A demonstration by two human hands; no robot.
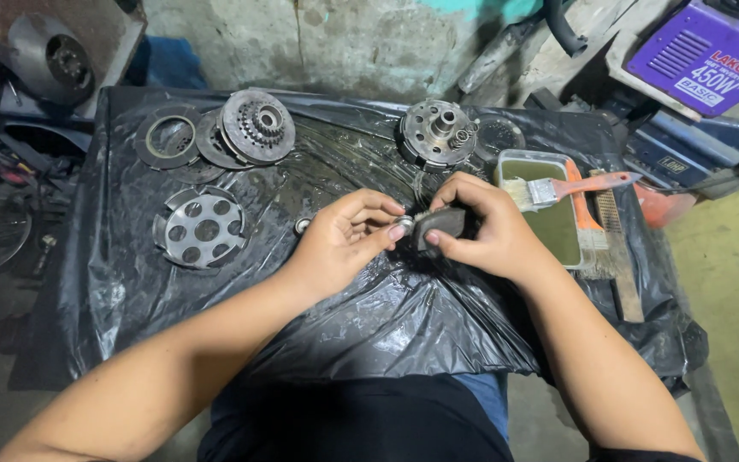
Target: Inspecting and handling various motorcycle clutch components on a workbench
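Observation:
My right hand [482, 224] grips a small dark metal part [440, 226] over the black plastic sheet [130, 282]. My left hand [348, 235] meets it from the left, with its fingertips pinching a tiny shiny piece [404, 224] against that part. Both hands hover just above the middle of the sheet. Beside my left hand lies a small round ring [302, 225].
On the sheet lie a perforated round plate [201, 228], a flat ring disc [169, 137], a toothed clutch assembly [254, 127] and a hub with a shaft [438, 132]. A tray of greenish liquid [549, 224] holds a paintbrush [570, 188]; a wire brush [617, 257] lies beside it. A purple machine [707, 56] stands far right.

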